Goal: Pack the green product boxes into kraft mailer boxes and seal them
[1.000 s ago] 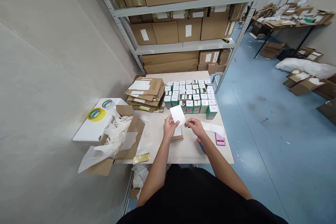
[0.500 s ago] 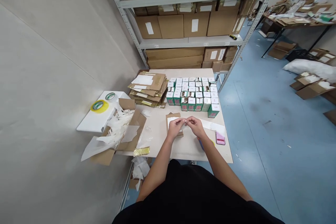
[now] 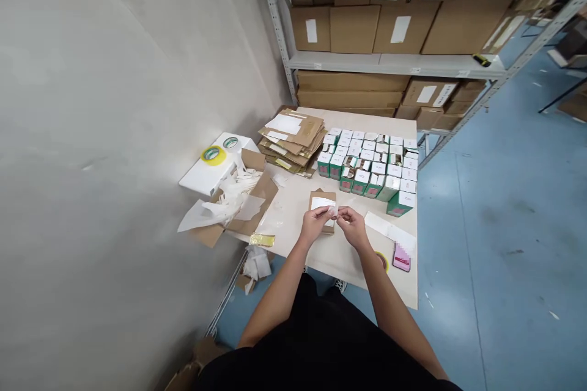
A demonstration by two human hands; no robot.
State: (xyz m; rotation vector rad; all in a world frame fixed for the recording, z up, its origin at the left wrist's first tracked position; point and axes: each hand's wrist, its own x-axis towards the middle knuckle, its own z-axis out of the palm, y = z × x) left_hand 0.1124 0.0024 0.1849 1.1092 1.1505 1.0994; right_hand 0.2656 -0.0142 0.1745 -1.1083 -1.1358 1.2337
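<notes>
The left hand (image 3: 316, 224) pinches a white paper slip (image 3: 334, 211) by a cardboard box (image 3: 323, 195); the right hand (image 3: 352, 225) meets its edge — whether gripping, I can't tell. Likely light, easily creased — best held by corners.

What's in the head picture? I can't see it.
A person's left hand and right hand meet at a white slip over a cardboard packet on a table. Beyond are green-sided boxes, a cardboard stack and shelves of cartons.
</notes>
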